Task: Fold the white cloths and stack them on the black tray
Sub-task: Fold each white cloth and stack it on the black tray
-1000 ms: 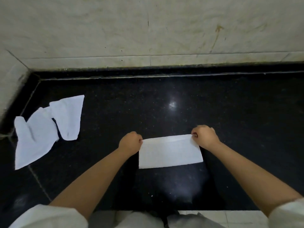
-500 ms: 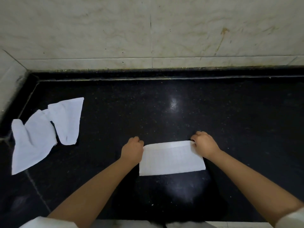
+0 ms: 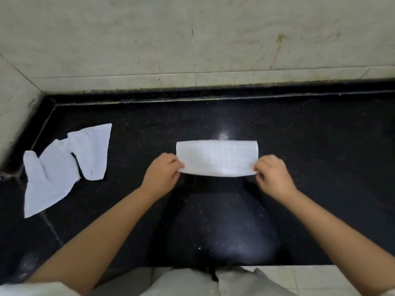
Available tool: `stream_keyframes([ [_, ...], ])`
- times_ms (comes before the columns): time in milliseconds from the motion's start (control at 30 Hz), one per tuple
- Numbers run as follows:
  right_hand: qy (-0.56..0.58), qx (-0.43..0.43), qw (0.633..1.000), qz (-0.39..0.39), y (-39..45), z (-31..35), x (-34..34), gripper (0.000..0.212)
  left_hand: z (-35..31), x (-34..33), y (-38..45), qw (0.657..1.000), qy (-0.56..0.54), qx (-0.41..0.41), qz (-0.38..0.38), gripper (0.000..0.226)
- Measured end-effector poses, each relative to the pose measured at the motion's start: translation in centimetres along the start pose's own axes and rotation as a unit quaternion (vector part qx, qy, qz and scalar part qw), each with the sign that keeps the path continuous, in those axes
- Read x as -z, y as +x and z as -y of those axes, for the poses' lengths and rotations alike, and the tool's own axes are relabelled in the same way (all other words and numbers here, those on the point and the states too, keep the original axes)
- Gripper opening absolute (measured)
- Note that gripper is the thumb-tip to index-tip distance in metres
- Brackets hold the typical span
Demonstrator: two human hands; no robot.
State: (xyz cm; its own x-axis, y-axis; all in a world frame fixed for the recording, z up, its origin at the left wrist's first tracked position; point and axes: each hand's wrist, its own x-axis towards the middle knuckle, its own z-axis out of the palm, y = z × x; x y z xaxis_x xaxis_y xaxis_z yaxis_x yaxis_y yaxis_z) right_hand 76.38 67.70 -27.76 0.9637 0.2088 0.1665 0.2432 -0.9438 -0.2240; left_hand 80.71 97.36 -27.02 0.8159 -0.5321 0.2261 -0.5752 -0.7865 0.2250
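Folded cloth pinched at both near corners over a black speckled counter

Crumpled white cloths lie far left; the left hand and right hand grip the folded white cloth, fingertips hidden underneath.

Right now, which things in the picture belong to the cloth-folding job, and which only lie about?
For the job:
- flat folded white cloth, pinched by left hand and right hand
- crumpled unfolded white cloths
- black speckled surface; cannot tell if it is the tray

Lying about:
- pale marble wall
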Motion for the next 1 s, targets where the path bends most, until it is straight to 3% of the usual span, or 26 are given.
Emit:
stream_keyframes([
  [100, -0.021, -0.020, 0.996, 0.082, -4.0, 0.7, -2.8, 0.006, -1.0, -2.7, -3.2, 0.992, 0.032, -0.025, 0.117, 0.016],
  [167, 0.002, -0.033, 0.995, 0.099, -6.1, 1.0, -4.0, 0.008, -1.7, -3.6, -4.9, 0.965, 0.057, 0.005, 0.255, 0.023],
  [200, 0.013, -0.044, 0.994, 0.097, -6.9, 0.9, -4.3, 0.011, -1.7, -3.7, -5.5, 0.957, 0.059, 0.007, 0.283, 0.028],
  [267, 0.036, -0.094, 0.992, 0.076, -7.6, 1.1, -4.1, 0.029, -1.5, -3.1, -5.7, 0.965, 0.038, 0.005, 0.258, 0.032],
  [333, 0.060, -0.186, 0.980, 0.045, -7.2, 1.6, -3.6, 0.027, -1.1, -3.2, -5.3, 0.981, 0.022, 0.026, 0.192, 0.035],
  [433, 0.056, -0.291, 0.951, 0.091, -5.0, 2.7, -3.3, 0.029, -2.3, -3.5, -3.7, 0.980, -0.013, 0.109, 0.167, 0.041],
  [633, -0.043, -0.377, 0.903, 0.201, -2.6, 4.5, -4.6, 0.034, -3.4, -6.1, -2.5, 0.937, 0.043, 0.217, 0.269, 0.055],
  [800, 0.003, -0.448, 0.872, 0.197, -1.9, 5.2, -5.0, 0.030, -3.2, -7.1, -3.1, 0.928, 0.034, 0.238, 0.286, 0.058],
  [1000, 0.094, -0.441, 0.884, 0.127, -2.1, 5.5, -5.3, 0.014, -3.0, -7.1, -3.4, 0.928, 0.033, 0.238, 0.286, 0.059],
])
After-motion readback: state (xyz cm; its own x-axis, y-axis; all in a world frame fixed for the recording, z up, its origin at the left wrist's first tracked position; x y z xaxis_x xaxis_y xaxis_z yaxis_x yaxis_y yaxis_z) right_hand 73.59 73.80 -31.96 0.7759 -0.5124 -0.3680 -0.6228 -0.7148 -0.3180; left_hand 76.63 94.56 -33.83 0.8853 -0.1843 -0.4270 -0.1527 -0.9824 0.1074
